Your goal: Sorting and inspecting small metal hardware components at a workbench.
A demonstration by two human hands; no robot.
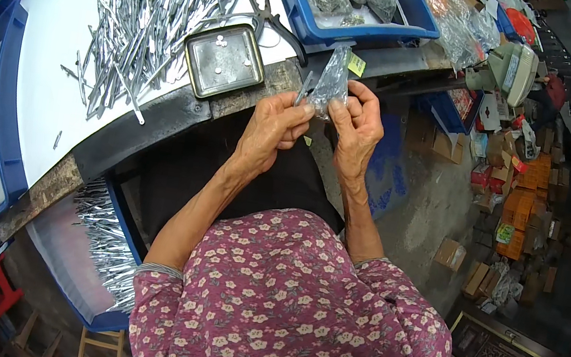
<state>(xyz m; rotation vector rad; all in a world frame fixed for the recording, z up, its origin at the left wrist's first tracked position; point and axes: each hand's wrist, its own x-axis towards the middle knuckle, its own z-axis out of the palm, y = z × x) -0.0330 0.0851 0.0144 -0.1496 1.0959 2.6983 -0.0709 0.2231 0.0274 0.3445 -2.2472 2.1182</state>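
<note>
My left hand (pixel 275 125) is closed in a pinch, and a slim grey metal piece (pixel 305 87) sticks up from its fingertips. Between thumb and fingers, my right hand (pixel 357 126) grips the lower end of a small clear plastic bag (pixel 334 76). Both hands meet just off the table's front edge, their fingertips almost touching. What the bag contains is hard to make out. On the white tabletop lies a big heap of thin silvery metal pieces (pixel 154 18). A shallow square tin (pixel 223 62) with several small pale discs rests beside black-handled pliers (pixel 273 23).
A blue tray (pixel 301 22) of bagged small parts stands at the back, with a yellow label (pixel 356 64) by its front. Another blue tray (pixel 13 101) is at far left. Below the table, a blue bin (pixel 119 227) holds more metal pieces. Cartons (pixel 450 253) and orange crates (pixel 521 206) lie right.
</note>
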